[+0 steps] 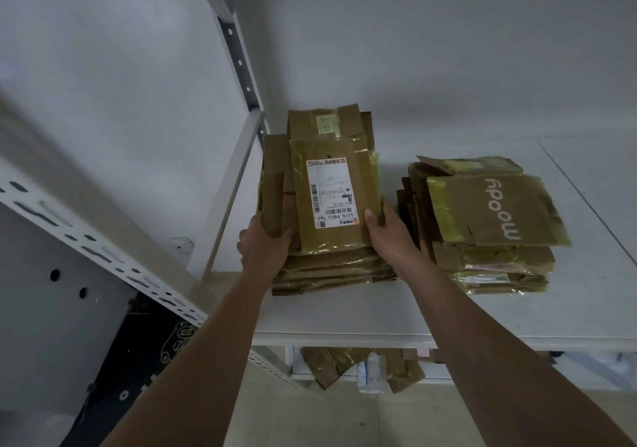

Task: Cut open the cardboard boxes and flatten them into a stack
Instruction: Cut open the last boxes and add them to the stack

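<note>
Two stacks of flattened brown boxes: left stack (331,267) label-topped, right stack (489,240) printed "moody".

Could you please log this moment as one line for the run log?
left hand: grips flattened boxes | right hand: grips labelled box | left stack: on shelf | right stack: untouched

White shelf (448,312) against a pale grey wall (413,50). Perforated metal upright (238,53) and slotted crossbeam (93,236) of the rack at left. Beige floor (310,419) below; dark patterned bag or mat (151,346) at lower left.
</note>
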### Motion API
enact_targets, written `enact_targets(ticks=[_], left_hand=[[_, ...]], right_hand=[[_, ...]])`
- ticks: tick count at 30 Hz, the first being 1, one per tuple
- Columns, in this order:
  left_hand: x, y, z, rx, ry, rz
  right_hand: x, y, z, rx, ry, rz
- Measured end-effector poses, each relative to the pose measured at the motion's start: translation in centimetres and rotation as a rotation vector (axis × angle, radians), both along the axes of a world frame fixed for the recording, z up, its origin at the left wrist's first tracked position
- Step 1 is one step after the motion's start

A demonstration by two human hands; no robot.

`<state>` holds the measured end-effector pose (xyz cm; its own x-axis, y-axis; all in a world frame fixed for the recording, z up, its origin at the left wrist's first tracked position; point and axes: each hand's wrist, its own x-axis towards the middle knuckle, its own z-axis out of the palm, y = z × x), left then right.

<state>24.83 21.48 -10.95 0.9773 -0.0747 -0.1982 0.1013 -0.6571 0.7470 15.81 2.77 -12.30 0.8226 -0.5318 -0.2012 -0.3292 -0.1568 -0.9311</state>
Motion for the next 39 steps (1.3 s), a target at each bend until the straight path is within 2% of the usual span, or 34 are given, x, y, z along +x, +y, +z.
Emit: enact_targets(ticks=[4, 7, 9, 11, 13, 15, 18, 23, 26, 29, 31, 35, 39], left_hand=[[-0.5, 0.6, -1.5, 0.015, 0.078, -0.06], [-0.6, 0.5, -1.7, 0.113, 0.037, -0.052], [-0.5, 0.3, -0.8, 0.127, -0.059, -0.036], [-0.2, -0.1, 0.3, -0.046, -0.118, -0.041], [0.0, -0.5, 1.4, -0.212, -0.13, -0.039], [0.3, -0.7, 2.2, -0.277, -0.21, -0.006], [0.8, -1.2, 3.1, -0.333, -0.304, 0.041], [1.6, -1.7, 2.2, -0.243, -0.088, 0.061], [1.5, -2.0, 1.8, -0.238, -0.201, 0.107], [2.2, -2.6, 2.2, -0.338, -0.319, 0.096], [2.8, -3.2, 2.2, -0.338, -0.237, 0.024], [3.5, -4.2, 1.0, -0.285, 0.08, -0.093], [3.8, -4.3, 0.7, -0.263, 0.103, -0.094]], right_hand=[[-0.5, 0.6, -0.5, -0.068, 0.097, 0.026], [-0.5, 1.1, 0.1, -0.188, -0.016, -0.008], [-0.1, 1.1, 1.1, -0.228, -0.095, -0.049], [0.6, 0.7, 2.2, -0.129, -0.149, -0.138], [1.3, 0.2, 3.1, 0.094, -0.202, -0.228], [1.9, -0.1, 3.9, 0.215, -0.247, -0.273], [3.0, 0.0, 4.4, 0.278, -0.307, -0.343], [3.3, 0.1, 2.7, 0.042, -0.15, -0.259], [3.7, -0.3, 2.8, 0.017, -0.156, -0.277], [5.0, -1.4, 4.2, -0.066, -0.233, -0.297], [5.6, -2.2, 4.6, -0.153, -0.222, -0.278], [5.8, -3.0, 2.7, -0.222, 0.001, -0.2], [5.6, -2.8, 1.8, -0.187, 0.061, -0.191]])
